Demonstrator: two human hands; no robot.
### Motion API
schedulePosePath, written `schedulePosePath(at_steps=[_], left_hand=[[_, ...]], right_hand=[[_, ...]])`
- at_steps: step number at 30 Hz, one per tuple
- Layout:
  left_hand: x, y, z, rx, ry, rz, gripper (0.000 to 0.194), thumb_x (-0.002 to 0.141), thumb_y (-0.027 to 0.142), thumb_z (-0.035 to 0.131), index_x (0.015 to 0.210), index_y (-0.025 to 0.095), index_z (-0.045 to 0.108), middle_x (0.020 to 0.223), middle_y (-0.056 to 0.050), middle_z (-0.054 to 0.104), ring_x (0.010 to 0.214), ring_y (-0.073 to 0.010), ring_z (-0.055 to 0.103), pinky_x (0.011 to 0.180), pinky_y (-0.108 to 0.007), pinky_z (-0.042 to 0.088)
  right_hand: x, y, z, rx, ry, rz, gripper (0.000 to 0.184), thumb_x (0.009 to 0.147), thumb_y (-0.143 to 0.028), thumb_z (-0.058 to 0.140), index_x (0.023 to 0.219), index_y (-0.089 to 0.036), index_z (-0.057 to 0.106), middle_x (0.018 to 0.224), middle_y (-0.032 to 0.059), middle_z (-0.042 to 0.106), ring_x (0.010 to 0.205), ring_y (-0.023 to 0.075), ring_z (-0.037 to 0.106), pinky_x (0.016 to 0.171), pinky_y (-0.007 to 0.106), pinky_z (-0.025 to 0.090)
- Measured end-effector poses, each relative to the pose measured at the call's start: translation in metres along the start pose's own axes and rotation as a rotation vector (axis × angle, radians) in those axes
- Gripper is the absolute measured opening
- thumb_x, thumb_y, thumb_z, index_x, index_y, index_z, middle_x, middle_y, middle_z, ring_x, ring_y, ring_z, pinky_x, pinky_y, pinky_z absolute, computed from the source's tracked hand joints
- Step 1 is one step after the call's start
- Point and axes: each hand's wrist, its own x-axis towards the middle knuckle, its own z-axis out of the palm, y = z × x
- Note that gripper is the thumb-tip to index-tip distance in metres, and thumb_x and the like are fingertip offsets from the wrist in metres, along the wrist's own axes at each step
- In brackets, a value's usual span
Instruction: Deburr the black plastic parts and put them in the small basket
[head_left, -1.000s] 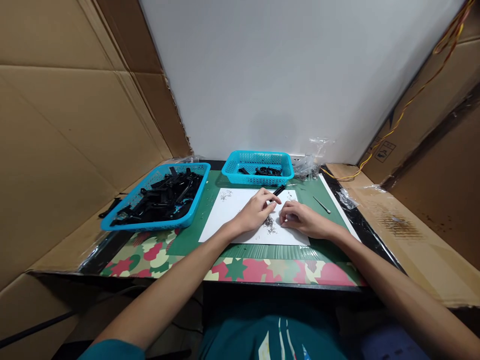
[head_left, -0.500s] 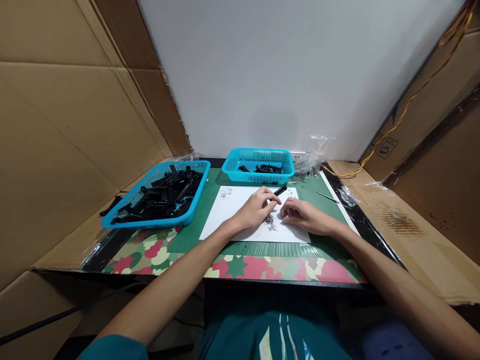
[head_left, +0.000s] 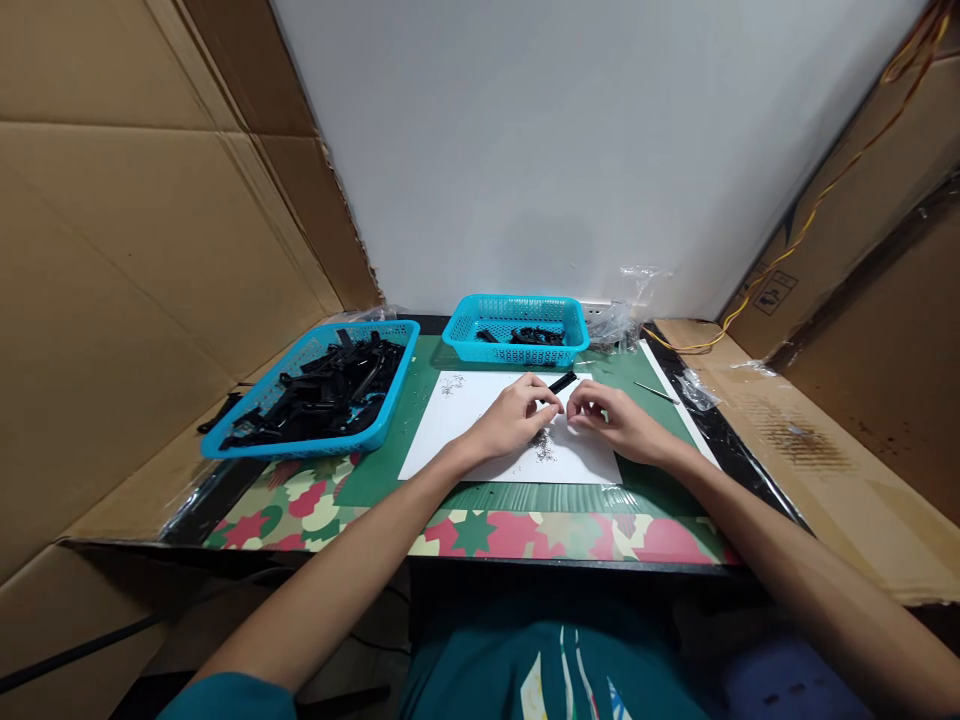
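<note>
Over a white sheet of paper (head_left: 442, 440), my left hand (head_left: 517, 412) is curled around a narrow black plastic part (head_left: 562, 382), whose far end sticks out beyond the fingers. Close by on the right, my right hand (head_left: 611, 418) has its thumb and fingertips pinched together; anything between them is too small to make out. The two hands' fingertips nearly meet. Just below them lies a loose pile of tiny metal pieces (head_left: 545, 448), partly covered by my left hand. A smaller scatter of tiny pieces (head_left: 452, 384) is at the paper's upper left.
A large blue basket (head_left: 379, 432) heaped with black plastic parts stands at the left. Behind the paper is a smaller blue basket (head_left: 480, 353) with black parts, beside clear plastic bags (head_left: 616, 328). Metal tweezers (head_left: 655, 392) lie at the right. Cardboard walls flank the table.
My right hand has lifted slightly and turned, its fingertips now pinched near the left hand's. The left hand with the black plastic part has hardly moved.
</note>
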Motion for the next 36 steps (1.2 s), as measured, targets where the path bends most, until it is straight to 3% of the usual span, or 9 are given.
schedulePosePath(at_steps=[5,16,21,24,30,33,36], left_hand=[[0.001,0.000,0.006,-0.156,-0.014,0.003,0.027,0.095,0.042,0.066,0.100,0.018,0.078,0.102,-0.005,0.063,0.082,-0.0158,0.058,0.074,-0.029,0.046],[0.002,0.001,0.011,-0.268,0.005,-0.023,0.031,0.094,0.045,0.066,0.090,0.016,0.076,0.098,-0.006,0.067,0.080,-0.0160,0.060,0.074,-0.029,0.046],[0.005,0.003,0.008,-0.378,0.026,-0.102,0.032,0.091,0.045,0.066,0.085,0.015,0.074,0.086,-0.005,0.068,0.073,-0.0155,0.058,0.066,-0.027,0.044],[0.006,0.006,0.006,-0.404,0.030,-0.110,0.030,0.088,0.044,0.068,0.080,0.015,0.073,0.079,-0.004,0.066,0.073,-0.0154,0.057,0.068,-0.028,0.044],[0.006,0.009,0.010,-0.438,0.022,-0.108,0.033,0.091,0.045,0.066,0.078,0.016,0.069,0.074,-0.001,0.060,0.070,-0.0138,0.051,0.066,-0.027,0.040],[0.005,0.005,0.012,-0.435,0.019,-0.083,0.033,0.096,0.044,0.061,0.082,0.015,0.071,0.086,-0.004,0.064,0.072,-0.0135,0.052,0.065,-0.027,0.039],[0.004,0.003,0.012,-0.447,0.027,-0.045,0.034,0.101,0.043,0.055,0.096,0.016,0.075,0.090,-0.005,0.064,0.070,-0.0127,0.050,0.062,-0.027,0.038]], right_hand=[[0.002,-0.003,0.003,0.022,0.227,-0.026,0.023,0.104,-0.040,0.061,0.091,-0.021,0.066,0.092,0.0043,0.061,0.077,0.0170,0.052,0.069,0.030,0.041],[0.002,0.000,0.006,-0.054,0.288,-0.101,0.016,0.102,-0.030,0.065,0.091,-0.021,0.071,0.092,0.0049,0.065,0.072,0.0154,0.056,0.062,0.028,0.044],[0.000,0.003,0.006,-0.269,0.399,-0.284,0.008,0.101,-0.023,0.067,0.105,-0.022,0.074,0.097,0.0062,0.071,0.077,0.0171,0.063,0.067,0.030,0.051],[-0.002,0.004,0.006,-0.435,0.427,-0.434,0.010,0.102,-0.018,0.065,0.103,-0.023,0.074,0.095,0.0064,0.073,0.084,0.0193,0.068,0.073,0.032,0.053],[-0.003,-0.004,0.006,-0.744,0.408,-0.534,0.011,0.101,-0.013,0.063,0.101,-0.019,0.072,0.090,0.0066,0.076,0.079,0.0185,0.068,0.066,0.030,0.049],[-0.003,-0.008,0.007,-0.755,0.438,-0.520,0.012,0.101,-0.011,0.061,0.098,-0.019,0.070,0.090,0.0061,0.076,0.078,0.0177,0.069,0.065,0.029,0.048],[-0.003,-0.008,0.008,-0.601,0.517,-0.423,0.012,0.100,-0.013,0.060,0.095,-0.020,0.068,0.090,0.0053,0.074,0.070,0.0141,0.065,0.059,0.027,0.047]])
